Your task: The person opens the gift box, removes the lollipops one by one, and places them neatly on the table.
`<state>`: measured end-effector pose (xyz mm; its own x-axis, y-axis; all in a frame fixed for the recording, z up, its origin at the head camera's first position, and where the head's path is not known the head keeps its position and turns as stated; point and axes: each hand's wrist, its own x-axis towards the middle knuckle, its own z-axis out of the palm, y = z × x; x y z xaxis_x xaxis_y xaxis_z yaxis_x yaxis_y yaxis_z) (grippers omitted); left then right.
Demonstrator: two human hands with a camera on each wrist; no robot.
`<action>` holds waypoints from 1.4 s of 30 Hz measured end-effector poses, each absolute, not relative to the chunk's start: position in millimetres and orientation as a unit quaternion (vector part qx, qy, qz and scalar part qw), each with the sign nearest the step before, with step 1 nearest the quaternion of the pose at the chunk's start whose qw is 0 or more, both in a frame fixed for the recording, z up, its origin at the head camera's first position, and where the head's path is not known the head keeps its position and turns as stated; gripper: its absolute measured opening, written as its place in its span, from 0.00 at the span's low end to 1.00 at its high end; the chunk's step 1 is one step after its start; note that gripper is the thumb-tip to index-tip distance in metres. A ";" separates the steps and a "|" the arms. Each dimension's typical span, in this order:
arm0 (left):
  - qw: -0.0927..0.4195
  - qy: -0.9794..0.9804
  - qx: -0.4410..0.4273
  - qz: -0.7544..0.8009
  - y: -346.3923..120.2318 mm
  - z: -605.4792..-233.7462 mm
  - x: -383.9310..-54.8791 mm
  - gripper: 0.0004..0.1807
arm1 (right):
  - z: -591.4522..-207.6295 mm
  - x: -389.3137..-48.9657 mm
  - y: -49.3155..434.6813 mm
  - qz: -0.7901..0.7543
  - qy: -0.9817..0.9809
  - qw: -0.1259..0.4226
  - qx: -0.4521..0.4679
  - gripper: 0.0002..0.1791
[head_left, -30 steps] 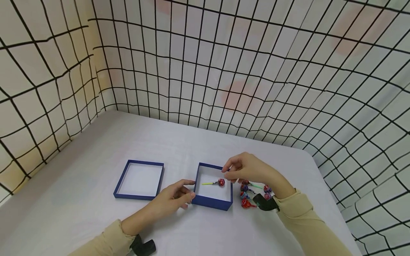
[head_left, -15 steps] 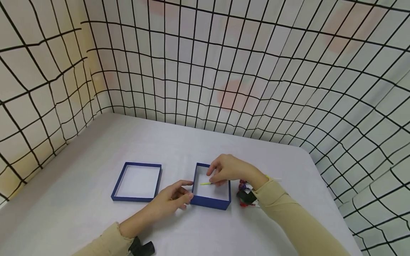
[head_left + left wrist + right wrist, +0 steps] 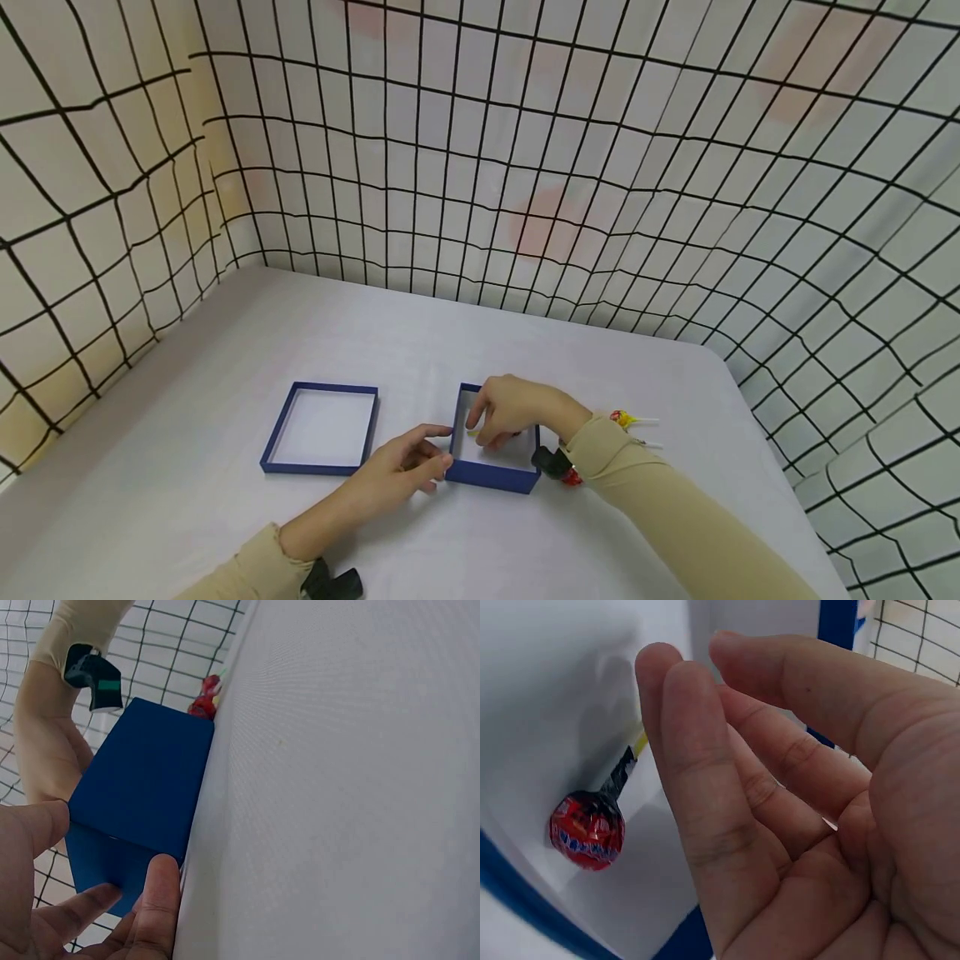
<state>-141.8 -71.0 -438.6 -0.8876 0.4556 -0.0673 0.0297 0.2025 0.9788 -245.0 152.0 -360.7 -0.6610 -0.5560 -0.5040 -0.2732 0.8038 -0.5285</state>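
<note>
A blue, white-lined box (image 3: 491, 477) sits on the table with its top off. My left hand (image 3: 401, 467) rests against its left side, fingertips touching the wall and front corner in the left wrist view. My right hand (image 3: 517, 404) reaches down inside the box, fingers extended and thumb apart from the index fingertip. Beside those fingers, in the right wrist view, a red-wrapped lollipop (image 3: 589, 829) lies on the white floor of the box. Its yellow stick (image 3: 641, 741) runs behind the fingers.
Left of the box lies a shallow blue-edged lid (image 3: 318, 468), white side up. More lollipops (image 3: 621, 418) lie to the box's right, several of them hidden by the right sleeve. Black wire mesh (image 3: 450, 167) rises round the white-covered table (image 3: 420, 333).
From over the box's right edge, my right hand has moved left and down into it, reaching the lollipop's stick. The left hand has stayed at the box's side.
</note>
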 end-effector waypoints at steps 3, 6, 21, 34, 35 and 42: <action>0.174 0.757 0.163 0.608 -71.1 -438.5 -141.7 0.30 | -362.6 -243.8 149.1 -0.194 0.887 0.344 -0.240 0.12; 0.173 0.761 0.166 0.603 -71.5 -438.6 -141.9 0.30 | -363.2 -242.4 146.9 -0.184 0.888 0.345 -0.241 0.12; 0.169 0.761 0.165 0.605 -71.7 -438.7 -141.2 0.30 | -364.2 -237.9 144.7 -0.186 0.889 0.340 -0.243 0.06; 0.165 0.770 0.164 0.594 -71.9 -438.6 -142.1 0.29 | -358.4 -227.0 144.7 -0.146 0.891 0.340 -0.263 0.03; 0.166 0.769 0.162 0.595 -71.7 -438.0 -141.8 0.29 | -358.1 -226.5 144.8 -0.140 0.892 0.338 -0.264 0.03; 0.167 0.767 0.160 0.598 -71.8 -437.5 -141.5 0.29 | -354.6 -223.4 147.4 -0.116 0.898 0.333 -0.262 0.05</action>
<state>-141.5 -71.8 -437.5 -0.8931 0.4452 -0.0642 0.0465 0.2333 0.9713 -223.4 147.4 -354.6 -0.6406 -0.5485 -0.5373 -0.3935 0.8354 -0.3837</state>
